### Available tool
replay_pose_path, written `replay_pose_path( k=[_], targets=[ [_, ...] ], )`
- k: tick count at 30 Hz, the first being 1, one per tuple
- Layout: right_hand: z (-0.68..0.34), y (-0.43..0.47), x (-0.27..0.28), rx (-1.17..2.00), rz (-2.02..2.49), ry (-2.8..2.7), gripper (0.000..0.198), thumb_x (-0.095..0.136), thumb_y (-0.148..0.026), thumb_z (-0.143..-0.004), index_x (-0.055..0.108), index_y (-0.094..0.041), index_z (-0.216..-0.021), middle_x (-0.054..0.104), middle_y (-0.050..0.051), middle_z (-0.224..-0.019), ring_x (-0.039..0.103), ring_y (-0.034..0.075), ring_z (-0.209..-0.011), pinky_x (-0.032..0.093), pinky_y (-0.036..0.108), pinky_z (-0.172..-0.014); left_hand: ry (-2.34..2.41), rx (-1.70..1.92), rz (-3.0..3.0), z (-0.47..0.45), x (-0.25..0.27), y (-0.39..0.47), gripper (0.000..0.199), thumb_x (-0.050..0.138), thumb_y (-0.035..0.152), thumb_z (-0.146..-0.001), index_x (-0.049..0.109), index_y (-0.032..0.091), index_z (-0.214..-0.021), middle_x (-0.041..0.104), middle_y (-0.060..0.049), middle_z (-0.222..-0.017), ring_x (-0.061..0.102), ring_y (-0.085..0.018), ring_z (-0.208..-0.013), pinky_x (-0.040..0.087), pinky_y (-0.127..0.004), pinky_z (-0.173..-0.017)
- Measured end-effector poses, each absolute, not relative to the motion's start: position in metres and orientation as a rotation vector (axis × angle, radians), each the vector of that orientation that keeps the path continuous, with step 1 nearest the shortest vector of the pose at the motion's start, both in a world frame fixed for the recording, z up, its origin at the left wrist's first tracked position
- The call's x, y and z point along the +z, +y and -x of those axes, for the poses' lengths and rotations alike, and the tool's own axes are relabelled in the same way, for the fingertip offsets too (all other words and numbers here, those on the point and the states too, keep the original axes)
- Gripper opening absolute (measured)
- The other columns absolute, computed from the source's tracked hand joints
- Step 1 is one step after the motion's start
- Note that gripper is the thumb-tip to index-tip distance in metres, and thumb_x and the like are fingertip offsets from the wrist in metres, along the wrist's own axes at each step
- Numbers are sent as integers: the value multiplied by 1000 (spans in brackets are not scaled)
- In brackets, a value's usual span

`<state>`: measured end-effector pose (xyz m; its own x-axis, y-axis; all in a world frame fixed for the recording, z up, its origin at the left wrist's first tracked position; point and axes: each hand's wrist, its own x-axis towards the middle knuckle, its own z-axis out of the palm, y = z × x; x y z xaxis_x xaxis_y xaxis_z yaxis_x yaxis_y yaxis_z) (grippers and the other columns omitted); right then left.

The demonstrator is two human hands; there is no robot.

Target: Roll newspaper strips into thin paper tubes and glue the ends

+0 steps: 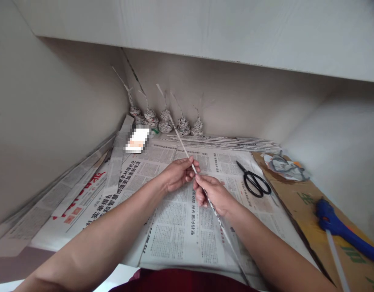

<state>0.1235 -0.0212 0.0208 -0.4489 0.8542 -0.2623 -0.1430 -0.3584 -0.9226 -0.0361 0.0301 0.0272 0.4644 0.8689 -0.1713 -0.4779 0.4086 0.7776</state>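
A long thin rolled newspaper stick [217, 216] runs slantwise between my hands, from near my body up toward the back wall. My left hand [181, 174] pinches it between thumb and fingers, around its middle. Just below, my right hand [212, 192] grips the same stick, close beside the left. Both hands are above the newspaper sheets [171, 227] spread over the work surface. To the right of my right hand lie black-handled scissors [254, 180], their blades pointing away to the upper left.
Several woven paper gourd shapes [165, 121] stand along the back wall. Beside them lies a bundle of paper sticks [235, 142]. A blue glue gun [342, 231] rests on cardboard [296, 198] at the right. Newspaper strips [116, 162] lie left; a low overhang [205, 32] juts above.
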Motion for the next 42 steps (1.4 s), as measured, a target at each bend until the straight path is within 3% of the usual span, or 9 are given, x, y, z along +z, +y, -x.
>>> replay_pose_path(
  k=[3, 5, 10, 16, 21, 27, 32, 38, 42],
  targets=[
    [-125, -21, 23, 2141, 841, -1050, 36, 50, -50, -86, 46, -20, -67, 41, -7, -38, 44, 10, -35, 28, 20, -35, 637, 979, -656, 38, 29, 32, 23, 50, 27, -91, 60, 8, -83, 60, -8, -75, 48, -4, -48, 35, -12, -38],
    [-125, -22, 23, 2173, 831, -1102, 38, 47, -53, -87, 49, -20, -69, 44, -6, -40, 47, 11, -37, 29, 21, -36, 645, 1041, -612, 40, 30, 33, 22, 49, 25, -92, 59, 8, -82, 59, -8, -75, 47, -4, -48, 34, -11, -38],
    [-124, -20, 16, 1680, 1141, -1373, 37, 57, -54, -82, 58, -17, -80, 55, -3, -49, 51, 10, -40, 30, 20, -37, 669, 1006, -678, 39, 29, 34, 22, 51, 25, -91, 59, 8, -79, 59, -7, -72, 47, -5, -47, 36, -13, -38],
    [-133, -16, 21, 2140, 833, -1113, 31, 50, -49, -87, 55, -19, -78, 41, -8, -40, 45, 10, -36, 24, 20, -34, 681, 1158, -565, 43, 28, 41, 22, 48, 23, -92, 59, 8, -79, 60, -7, -72, 49, -5, -48, 36, -12, -37],
    [-130, -16, 19, 1679, 1128, -1325, 34, 59, -51, -82, 57, -17, -82, 52, -6, -48, 50, 9, -39, 26, 19, -35, 713, 1116, -647, 42, 28, 39, 21, 52, 24, -90, 58, 9, -77, 60, -7, -72, 49, -6, -48, 37, -13, -38],
    [-131, -18, 21, 2130, 834, -1118, 31, 52, -50, -86, 51, -20, -78, 40, -9, -42, 44, 10, -35, 24, 20, -34, 682, 1161, -586, 44, 28, 40, 21, 48, 23, -92, 59, 9, -80, 59, -7, -72, 48, -5, -48, 35, -12, -37],
    [-126, -19, 18, 1787, 1076, -1260, 37, 55, -56, -83, 54, -19, -82, 51, -6, -48, 51, 11, -41, 30, 20, -38, 681, 1042, -691, 40, 26, 36, 20, 53, 25, -90, 60, 9, -80, 60, -7, -73, 49, -6, -48, 37, -14, -39],
    [-124, -20, 21, 2129, 804, -974, 34, 54, -53, -84, 47, -21, -76, 39, -9, -42, 39, 8, -37, 28, 21, -39, 619, 1069, -612, 40, 28, 36, 20, 50, 23, -91, 60, 8, -82, 60, -8, -75, 49, -5, -50, 36, -12, -39],
    [-123, -21, 16, 1777, 1093, -1287, 39, 54, -59, -82, 52, -20, -83, 49, -6, -47, 48, 11, -41, 30, 21, -39, 648, 1052, -682, 39, 28, 34, 20, 52, 24, -90, 60, 9, -81, 60, -8, -74, 48, -6, -48, 37, -14, -39]
  ],
)
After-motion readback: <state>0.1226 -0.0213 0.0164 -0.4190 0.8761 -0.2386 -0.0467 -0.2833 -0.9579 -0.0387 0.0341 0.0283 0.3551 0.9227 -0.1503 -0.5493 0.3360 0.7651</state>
